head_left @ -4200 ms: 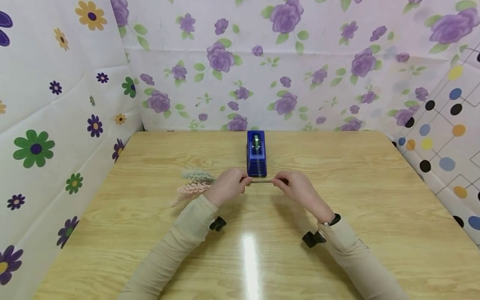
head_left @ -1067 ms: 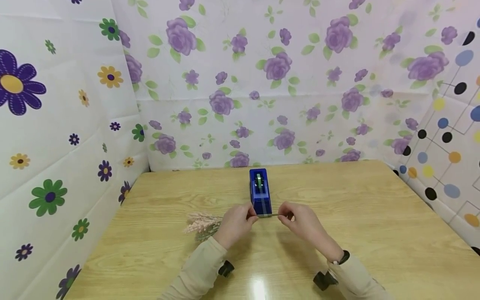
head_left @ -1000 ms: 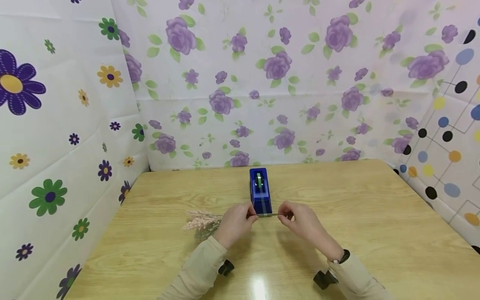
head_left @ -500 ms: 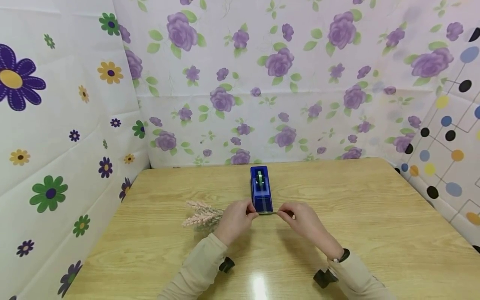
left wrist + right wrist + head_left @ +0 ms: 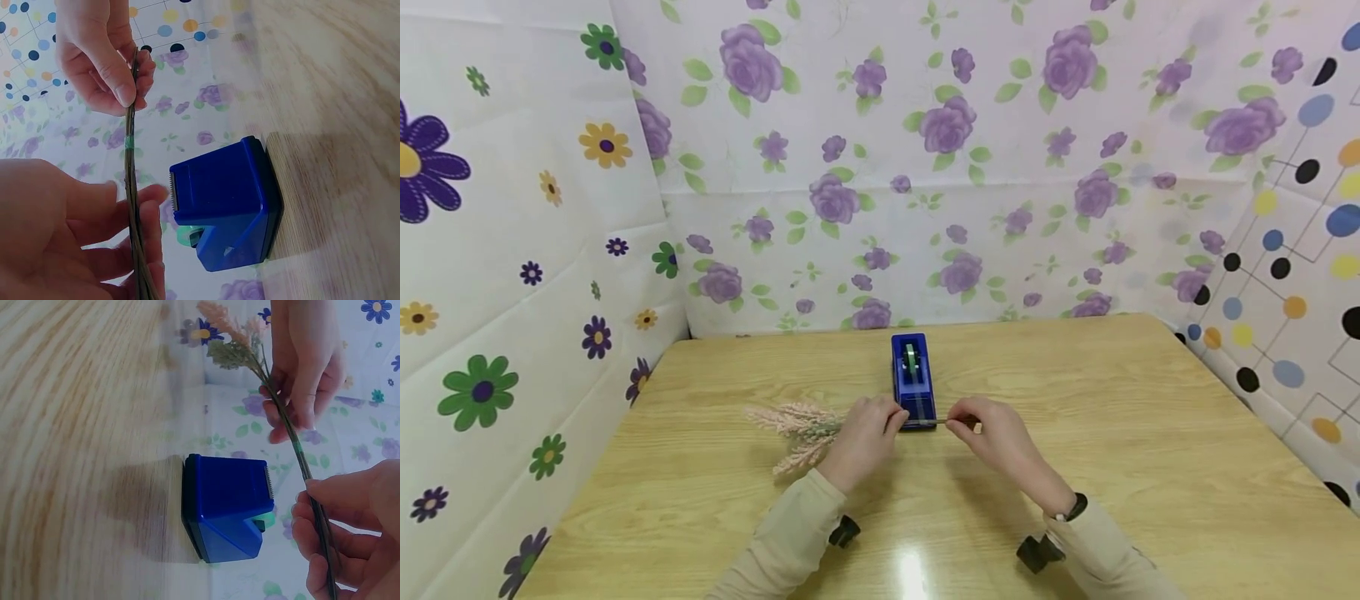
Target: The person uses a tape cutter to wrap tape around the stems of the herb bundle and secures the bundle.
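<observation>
A bunch of artificial flowers (image 5: 801, 425), with pink and grey-green heads on thin dark stems (image 5: 130, 165), lies across both hands in front of the tape dispenser. My left hand (image 5: 863, 442) holds the stems nearer the flower heads, thumb on one side and fingers on the other. Farther along, toward the bare ends, my right hand (image 5: 1000, 442) pinches the stems between thumb and curled fingers. A shiny greenish band of tape (image 5: 297, 447) wraps the stems between the hands. The blue tape dispenser (image 5: 913, 379) stands upright, its toothed cutter (image 5: 174, 190) facing the stems.
The wooden table (image 5: 1112, 417) extends on both sides of the hands. Flowered cloth (image 5: 880, 167) hangs behind its far edge, with more patterned cloth at the left and right. Small black cameras sit at both wrists.
The bunch has been turned about its stems; the pink heads now spread in a different arrangement. Both hands keep hold of the stems near the dispenser. The head view has tilted upward.
</observation>
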A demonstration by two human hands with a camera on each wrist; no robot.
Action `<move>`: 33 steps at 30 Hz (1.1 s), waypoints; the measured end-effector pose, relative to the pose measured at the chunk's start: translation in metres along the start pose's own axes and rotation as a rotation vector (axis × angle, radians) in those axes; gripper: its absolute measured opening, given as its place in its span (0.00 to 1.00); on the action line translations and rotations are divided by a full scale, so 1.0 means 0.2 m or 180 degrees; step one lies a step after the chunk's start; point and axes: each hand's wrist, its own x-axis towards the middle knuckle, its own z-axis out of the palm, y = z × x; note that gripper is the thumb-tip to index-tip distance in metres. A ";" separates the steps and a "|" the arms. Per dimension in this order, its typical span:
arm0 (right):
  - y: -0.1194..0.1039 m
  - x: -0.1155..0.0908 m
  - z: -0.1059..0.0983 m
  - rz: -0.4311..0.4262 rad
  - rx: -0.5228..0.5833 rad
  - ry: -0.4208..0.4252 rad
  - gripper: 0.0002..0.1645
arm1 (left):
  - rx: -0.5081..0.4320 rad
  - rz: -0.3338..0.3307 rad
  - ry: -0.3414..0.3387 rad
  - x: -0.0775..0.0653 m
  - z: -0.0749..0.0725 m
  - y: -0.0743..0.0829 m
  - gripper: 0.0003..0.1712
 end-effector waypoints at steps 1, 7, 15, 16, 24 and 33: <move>0.00 0.00 0.00 -0.0001 -0.0006 0.0004 0.03 | 0.0057 0.0022 -0.0019 0.00 0.00 0.00 0.12; -0.01 0.00 0.00 -0.0031 -0.0041 0.0011 0.03 | 0.0145 -0.0031 -0.0017 0.00 0.00 0.00 0.10; -0.01 0.01 -0.01 0.0038 -0.0025 -0.0100 0.03 | 0.0142 0.0035 0.0045 0.00 0.00 0.00 0.08; -0.01 0.01 -0.01 0.0061 -0.0019 -0.0144 0.03 | 0.0113 0.0017 0.0026 0.00 0.00 0.00 0.08; 0.00 0.01 -0.01 0.0050 -0.0143 -0.0237 0.06 | 0.0134 0.0024 0.0122 -0.01 0.00 0.01 0.05; 0.00 0.00 0.01 0.0046 -0.0129 -0.0099 0.04 | -0.0084 -0.0040 0.0093 -0.02 0.01 0.01 0.04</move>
